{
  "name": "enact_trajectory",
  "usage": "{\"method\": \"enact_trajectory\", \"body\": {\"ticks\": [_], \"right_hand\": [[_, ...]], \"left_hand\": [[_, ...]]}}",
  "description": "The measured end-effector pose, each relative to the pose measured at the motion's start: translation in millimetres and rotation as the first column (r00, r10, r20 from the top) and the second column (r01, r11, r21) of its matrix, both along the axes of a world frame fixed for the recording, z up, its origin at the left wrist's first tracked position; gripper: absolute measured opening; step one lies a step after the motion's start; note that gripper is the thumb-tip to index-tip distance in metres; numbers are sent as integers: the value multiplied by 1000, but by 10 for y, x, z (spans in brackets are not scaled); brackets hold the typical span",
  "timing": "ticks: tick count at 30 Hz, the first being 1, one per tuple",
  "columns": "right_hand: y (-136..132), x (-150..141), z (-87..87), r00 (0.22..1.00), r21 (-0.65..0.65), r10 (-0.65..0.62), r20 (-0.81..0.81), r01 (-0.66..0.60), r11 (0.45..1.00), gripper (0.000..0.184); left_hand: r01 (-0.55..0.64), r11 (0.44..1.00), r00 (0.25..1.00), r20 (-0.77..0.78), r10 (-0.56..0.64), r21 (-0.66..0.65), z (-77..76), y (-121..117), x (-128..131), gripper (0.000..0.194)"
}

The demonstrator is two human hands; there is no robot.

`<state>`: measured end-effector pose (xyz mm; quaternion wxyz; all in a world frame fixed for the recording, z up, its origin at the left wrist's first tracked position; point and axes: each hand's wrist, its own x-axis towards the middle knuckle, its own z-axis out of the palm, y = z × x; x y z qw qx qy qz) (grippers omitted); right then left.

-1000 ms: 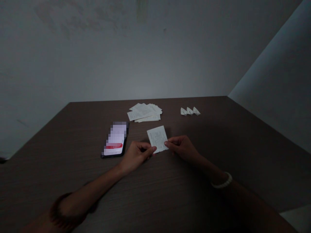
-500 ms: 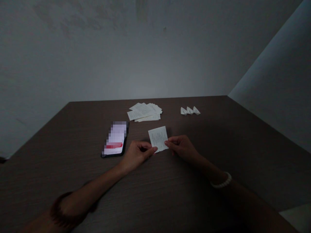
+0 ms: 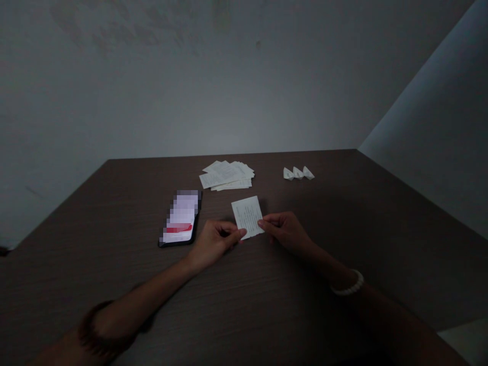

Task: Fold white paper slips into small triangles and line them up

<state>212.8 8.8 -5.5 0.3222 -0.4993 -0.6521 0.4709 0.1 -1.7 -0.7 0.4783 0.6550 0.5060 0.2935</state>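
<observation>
A small, nearly square piece of printed paper (image 3: 247, 214) is held between my two hands over the middle of the table. My left hand (image 3: 213, 241) pinches its lower left corner between thumb and fingers. On the lower right edge, my right hand (image 3: 285, 229) grips the same paper with thumb and forefinger. Lines of text face me, too small to read. The paper's bottom edge looks slightly uneven.
Left of my hands lies a phone (image 3: 181, 218) with its screen lit. Loose printed paper slips (image 3: 227, 175) are piled farther back. To their right sit folded white paper pieces (image 3: 298, 173). The brown table (image 3: 125, 203) meets a wall (image 3: 229, 101) behind.
The paper's top edge has tilted slightly back and to the left. Both hands keep their hold in nearly the same place.
</observation>
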Motion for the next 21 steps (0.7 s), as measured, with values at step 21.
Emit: {"method": "enact_trajectory", "body": {"ticks": [21], "right_hand": [[9, -11, 4, 1000, -26, 9, -23, -9, 1000, 30]], "left_hand": [[2, 1000, 1000, -17, -2, 1, 27, 4, 3, 36]]}}
